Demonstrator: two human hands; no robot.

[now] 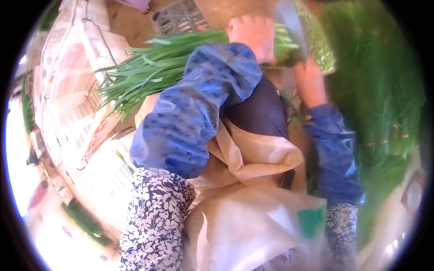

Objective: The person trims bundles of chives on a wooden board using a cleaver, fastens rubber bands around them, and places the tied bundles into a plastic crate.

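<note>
A bunch of long green chives lies crosswise, its leaf tips toward the left and its paler cut ends at the right. My left hand is closed around it near those ends. My right hand is closed on a knife, whose broad blade points up and away beside the cut ends; the handle is hidden in my fingers. Whether the blade touches the chives I cannot tell, as it is blurred. Small pale-green cut pieces lie just beyond the blade.
Large heaps of green chives, some tied with reddish bands, fill the right side. A grey plastic crate stands at the back. White perforated baskets with wire handles are on the left. A pale plastic apron covers my lap.
</note>
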